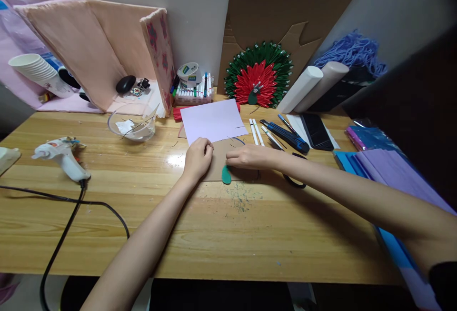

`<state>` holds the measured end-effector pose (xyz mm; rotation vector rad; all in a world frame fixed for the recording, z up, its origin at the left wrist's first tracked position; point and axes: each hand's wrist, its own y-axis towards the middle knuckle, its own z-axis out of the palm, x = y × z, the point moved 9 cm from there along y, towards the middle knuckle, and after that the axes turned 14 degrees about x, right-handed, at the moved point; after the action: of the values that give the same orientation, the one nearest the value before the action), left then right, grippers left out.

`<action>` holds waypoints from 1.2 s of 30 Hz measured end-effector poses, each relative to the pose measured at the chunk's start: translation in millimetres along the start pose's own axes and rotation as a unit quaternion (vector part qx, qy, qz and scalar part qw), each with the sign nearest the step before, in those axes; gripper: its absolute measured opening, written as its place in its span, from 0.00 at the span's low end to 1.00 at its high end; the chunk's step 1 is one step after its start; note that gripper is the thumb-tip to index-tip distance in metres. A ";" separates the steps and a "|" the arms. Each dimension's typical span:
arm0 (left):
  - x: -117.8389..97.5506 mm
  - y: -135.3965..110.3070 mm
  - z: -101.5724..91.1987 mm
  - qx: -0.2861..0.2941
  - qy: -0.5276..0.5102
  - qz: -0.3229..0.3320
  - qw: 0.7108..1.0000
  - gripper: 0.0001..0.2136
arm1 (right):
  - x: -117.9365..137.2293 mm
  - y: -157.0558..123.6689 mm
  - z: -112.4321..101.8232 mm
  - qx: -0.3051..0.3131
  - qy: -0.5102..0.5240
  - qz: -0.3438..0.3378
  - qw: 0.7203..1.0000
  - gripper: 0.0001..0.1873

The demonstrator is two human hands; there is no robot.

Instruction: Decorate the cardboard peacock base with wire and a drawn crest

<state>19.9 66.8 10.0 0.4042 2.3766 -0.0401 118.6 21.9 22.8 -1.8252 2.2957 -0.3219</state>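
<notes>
left hand (pixel 197 158) curled at card (pixel 216 172) edge, grip unclear | right hand (pixel 250 157) flat, pinning card beside teal cutout (pixel 226 175) | card likely light, stiff; pinch an edge

Person is showing two bare forearms, uncovered from wrist to past the elbow, left hand (pixel 197 158) and right hand (pixel 250 157) both going bare too, and is wearing a black sleeve (pixel 442 282) on the right upper arm, peeking in by the table's (pixel 250 239) front right corner.
</notes>
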 end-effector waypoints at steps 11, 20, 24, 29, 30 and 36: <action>0.9 0.1 -0.6 0.002 -0.001 -0.005 1.000 0.08 | -4.0 -39.2 1.9 -0.243 0.136 0.093 0.956 0.11; 0.3 -0.3 -0.6 -0.003 0.001 0.001 1.000 0.08 | 9.9 -44.0 15.4 -0.280 0.180 0.090 0.939 0.11; -0.9 0.3 -0.4 -0.001 0.001 0.002 1.000 0.08 | 12.3 -44.2 13.9 -0.277 0.166 0.090 0.942 0.11; -3.3 0.7 0.9 0.006 0.009 0.001 1.000 0.08 | 9.1 -43.5 18.0 -0.269 0.197 0.104 0.937 0.10; -3.5 0.7 1.1 0.007 0.011 0.002 1.000 0.08 | 7.5 -43.3 18.7 -0.268 0.206 0.108 0.935 0.10; -4.3 1.1 2.1 0.007 0.016 0.011 1.000 0.07 | 2.4 -41.2 20.1 -0.274 0.223 0.114 0.929 0.10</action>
<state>24.5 66.4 11.3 0.4405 2.4052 -0.0411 162.2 9.6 15.2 -1.8124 3.1405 -0.0555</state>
